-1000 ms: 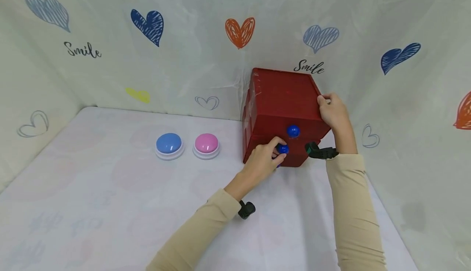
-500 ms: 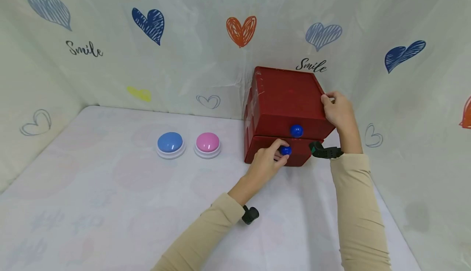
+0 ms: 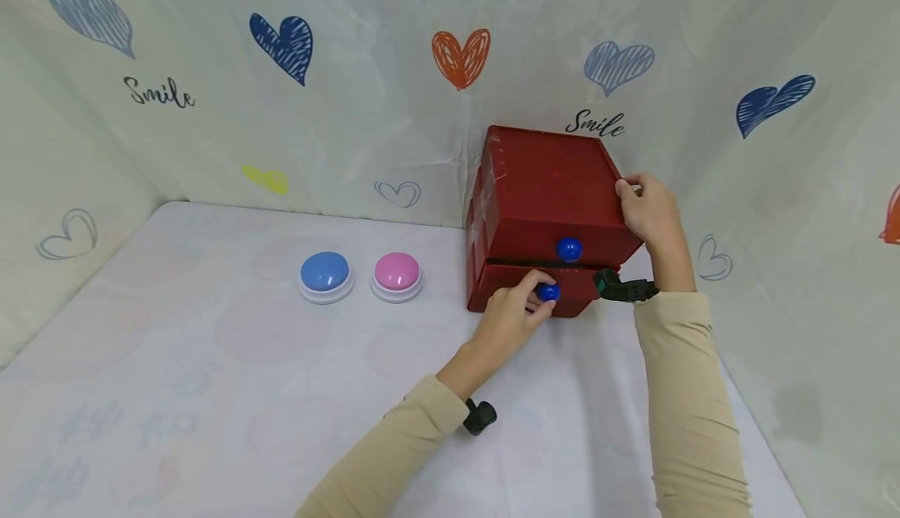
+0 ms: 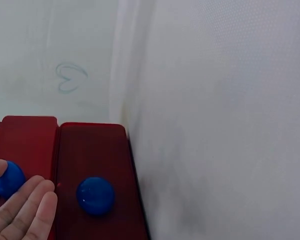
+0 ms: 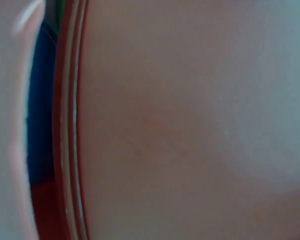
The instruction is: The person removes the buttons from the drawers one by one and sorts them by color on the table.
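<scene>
A red drawer box stands against the back curtain, with round blue knobs down its front. Below the top knob, my left hand pinches the blue knob of a drawer pulled slightly out, a dark gap showing above it. The left wrist view shows thumb and fingers around that knob, beside a further drawer with its own blue knob. My right hand grips the box's upper right edge. The right wrist view is mostly a blurred close surface.
Left of the box, a pink push button and a blue push button sit on white bases on the white tablecloth. A pale curtain printed with hearts rises along the table's back and sides.
The drawer under my left hand has come slightly forward, and a dark gap has appeared above it. My left hand has moved with its knob; the right keeps its grip on the box.
</scene>
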{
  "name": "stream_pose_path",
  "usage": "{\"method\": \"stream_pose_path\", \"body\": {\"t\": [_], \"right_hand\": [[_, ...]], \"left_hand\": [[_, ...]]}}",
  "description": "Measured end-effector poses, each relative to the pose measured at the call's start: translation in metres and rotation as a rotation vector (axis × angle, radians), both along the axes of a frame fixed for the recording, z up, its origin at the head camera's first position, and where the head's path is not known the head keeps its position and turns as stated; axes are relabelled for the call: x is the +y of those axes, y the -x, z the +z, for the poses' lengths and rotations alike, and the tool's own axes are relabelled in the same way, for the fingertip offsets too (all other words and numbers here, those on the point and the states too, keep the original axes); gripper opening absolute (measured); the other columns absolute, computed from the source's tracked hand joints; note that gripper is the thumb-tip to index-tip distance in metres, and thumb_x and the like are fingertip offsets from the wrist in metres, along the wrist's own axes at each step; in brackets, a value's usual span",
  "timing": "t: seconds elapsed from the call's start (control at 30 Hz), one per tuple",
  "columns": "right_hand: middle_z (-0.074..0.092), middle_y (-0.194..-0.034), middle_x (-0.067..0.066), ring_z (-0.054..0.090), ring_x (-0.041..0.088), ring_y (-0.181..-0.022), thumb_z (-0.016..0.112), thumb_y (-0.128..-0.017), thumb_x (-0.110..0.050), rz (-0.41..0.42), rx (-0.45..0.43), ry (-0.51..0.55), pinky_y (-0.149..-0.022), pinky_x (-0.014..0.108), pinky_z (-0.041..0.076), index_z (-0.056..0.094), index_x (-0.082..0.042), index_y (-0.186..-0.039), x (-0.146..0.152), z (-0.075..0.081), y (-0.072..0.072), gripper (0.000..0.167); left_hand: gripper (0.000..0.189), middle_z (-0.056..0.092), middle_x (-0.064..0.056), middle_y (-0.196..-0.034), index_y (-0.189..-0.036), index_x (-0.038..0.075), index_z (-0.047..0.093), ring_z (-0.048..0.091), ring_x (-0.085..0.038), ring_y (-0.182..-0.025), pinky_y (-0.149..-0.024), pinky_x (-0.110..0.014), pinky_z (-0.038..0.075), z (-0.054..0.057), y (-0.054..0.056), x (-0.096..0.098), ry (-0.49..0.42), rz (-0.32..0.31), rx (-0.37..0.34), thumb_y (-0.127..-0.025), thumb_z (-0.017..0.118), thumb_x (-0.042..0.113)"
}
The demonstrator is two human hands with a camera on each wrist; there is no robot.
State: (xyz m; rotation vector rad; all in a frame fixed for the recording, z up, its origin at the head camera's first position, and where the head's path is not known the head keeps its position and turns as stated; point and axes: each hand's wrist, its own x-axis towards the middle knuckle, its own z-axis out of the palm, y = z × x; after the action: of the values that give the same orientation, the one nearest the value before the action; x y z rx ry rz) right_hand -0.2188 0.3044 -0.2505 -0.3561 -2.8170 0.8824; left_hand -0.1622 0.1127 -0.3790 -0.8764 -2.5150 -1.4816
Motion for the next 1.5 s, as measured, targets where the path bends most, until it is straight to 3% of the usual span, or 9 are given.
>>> {"method": "stream_pose_path", "body": {"t": [0.4, 0.9, 1.5], "right_hand": [[0.052, -0.117, 0.028, 0.055, 0.038, -0.095, 0.028, -0.100, -0.038, -0.007, 0.010, 0.006, -0.080, 0.048, 0.050, 0.039, -0.001, -0.137, 0.002, 0.001, -0.003, 0.054], [0.052, -0.117, 0.027, 0.056, 0.037, -0.095, 0.029, -0.100, -0.038, -0.018, 0.011, 0.021, -0.081, 0.048, 0.050, 0.040, -0.001, -0.137, 0.002, 0.000, -0.001, 0.054], [0.053, -0.114, 0.026, 0.056, 0.033, -0.092, 0.030, -0.100, -0.037, -0.017, 0.029, 0.044, -0.074, 0.039, 0.051, 0.041, 0.000, -0.136, 0.002, 0.001, -0.001, 0.053]], "left_hand": [[0.030, 0.070, -0.002, -0.098, -0.118, 0.017, 0.051, 0.066, -0.005, -0.081, -0.073, -0.011, 0.050, 0.001, -0.013, -0.001, 0.018, -0.029, 0.007, -0.090, 0.062, 0.019], [0.029, 0.071, -0.002, -0.094, -0.117, 0.017, 0.052, 0.067, -0.006, -0.080, -0.073, -0.011, 0.050, 0.002, -0.025, -0.003, 0.032, -0.024, 0.019, -0.090, 0.062, 0.019], [0.028, 0.071, -0.001, -0.092, -0.116, 0.016, 0.052, 0.066, -0.006, -0.076, -0.070, -0.009, 0.048, 0.003, -0.038, -0.006, 0.110, -0.022, 0.100, -0.089, 0.063, 0.019]]}}
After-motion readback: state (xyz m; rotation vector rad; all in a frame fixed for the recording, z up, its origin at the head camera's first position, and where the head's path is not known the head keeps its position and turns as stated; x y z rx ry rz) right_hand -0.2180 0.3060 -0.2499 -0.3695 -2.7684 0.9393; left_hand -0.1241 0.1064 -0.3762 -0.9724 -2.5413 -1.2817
